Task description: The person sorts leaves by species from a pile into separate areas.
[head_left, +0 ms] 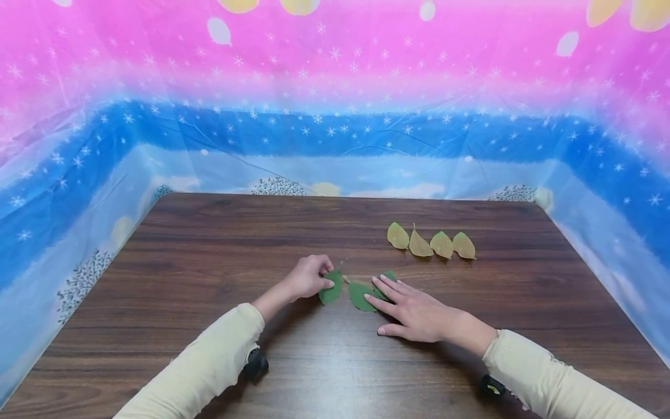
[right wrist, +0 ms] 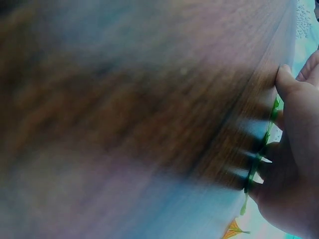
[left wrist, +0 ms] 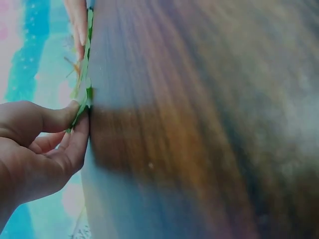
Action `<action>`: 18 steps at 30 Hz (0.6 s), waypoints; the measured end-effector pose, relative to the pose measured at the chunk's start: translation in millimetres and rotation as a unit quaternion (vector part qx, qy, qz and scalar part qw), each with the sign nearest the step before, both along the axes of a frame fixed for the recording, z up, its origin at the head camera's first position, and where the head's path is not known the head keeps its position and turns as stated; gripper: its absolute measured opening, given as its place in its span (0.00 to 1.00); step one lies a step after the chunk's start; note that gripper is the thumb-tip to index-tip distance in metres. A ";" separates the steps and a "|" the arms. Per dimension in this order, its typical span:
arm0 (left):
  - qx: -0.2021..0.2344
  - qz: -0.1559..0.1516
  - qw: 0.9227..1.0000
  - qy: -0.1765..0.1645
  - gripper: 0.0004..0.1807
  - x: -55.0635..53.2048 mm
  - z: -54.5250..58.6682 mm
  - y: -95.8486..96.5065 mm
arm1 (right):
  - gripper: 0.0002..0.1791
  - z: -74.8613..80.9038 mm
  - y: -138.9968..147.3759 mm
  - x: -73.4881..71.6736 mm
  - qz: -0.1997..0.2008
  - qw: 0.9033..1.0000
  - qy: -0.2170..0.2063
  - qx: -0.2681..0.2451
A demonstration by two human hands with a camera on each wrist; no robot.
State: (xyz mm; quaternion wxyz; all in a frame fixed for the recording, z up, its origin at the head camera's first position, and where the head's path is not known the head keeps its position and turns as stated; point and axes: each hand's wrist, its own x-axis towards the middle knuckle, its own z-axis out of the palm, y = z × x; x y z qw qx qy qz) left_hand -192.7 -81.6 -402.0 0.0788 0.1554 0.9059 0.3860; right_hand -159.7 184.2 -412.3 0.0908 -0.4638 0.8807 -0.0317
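Note:
Near the middle of the table, my left hand [head_left: 309, 278] pinches a green leaf [head_left: 330, 293] between thumb and fingers. The left wrist view shows that leaf [left wrist: 79, 115] edge-on, thumb on one side and fingers on the other. To its right, my right hand [head_left: 421, 313] lies with spread, straight fingers over another green leaf [head_left: 360, 298]. More green leaf [head_left: 389, 274] shows beyond those fingers, partly hidden by them. In the right wrist view, fingertips of the right hand [right wrist: 304, 134] press along a thin green leaf edge [right wrist: 253, 167] at the tabletop.
Several yellowish leaves [head_left: 420, 242] lie in a row farther back on the right of the dark wooden table [head_left: 235, 227]. A pink and blue snowflake-patterned cloth [head_left: 335, 131] hangs behind the table and along both sides.

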 end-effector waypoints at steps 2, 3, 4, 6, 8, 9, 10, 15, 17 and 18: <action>0.024 0.015 0.999 -0.024 0.08 -1.1 -1.0 -1.5 | 0.37 -0.4 0.0 0.2 -0.001 1.000 -0.001 -0.001; 0.038 0.023 0.998 -0.036 0.08 -1.6 -1.4 -2.1 | 0.37 -0.5 -0.2 0.2 -0.001 1.000 -0.001 -0.001; 0.049 0.029 0.997 -0.047 0.07 -2.0 -1.9 -2.9 | 0.37 -0.6 -0.3 0.3 -0.001 1.000 -0.001 0.000; 0.069 0.038 0.995 -0.064 0.07 -3.3 -3.1 -4.4 | 0.37 -0.7 -0.6 0.4 -0.001 1.000 0.000 0.000; 0.084 0.043 0.992 -0.079 0.06 -4.3 -3.3 -5.9 | 0.37 -0.9 -0.7 0.3 0.000 1.000 0.003 0.001; 0.090 0.045 0.991 -0.084 0.06 -5.0 -3.4 -6.7 | 0.37 -0.8 -0.7 0.3 0.001 1.000 0.004 0.001; 0.095 0.044 0.991 -0.087 0.06 -5.5 -3.0 -7.5 | 0.37 -0.8 -0.5 0.3 0.002 1.000 0.006 0.001; 0.111 0.044 0.989 -0.086 0.05 -8.9 1.7 -13.1 | 0.37 -0.1 -0.2 0.1 0.003 1.000 0.008 -0.002; 0.120 0.050 0.988 -0.088 0.05 -11.1 3.7 -16.7 | 0.37 0.1 -0.2 0.2 0.003 1.000 0.008 -0.002; 0.123 0.052 0.987 -0.088 0.05 -12.1 5.3 -18.6 | 0.37 0.3 -0.2 0.1 0.003 1.000 0.008 -0.002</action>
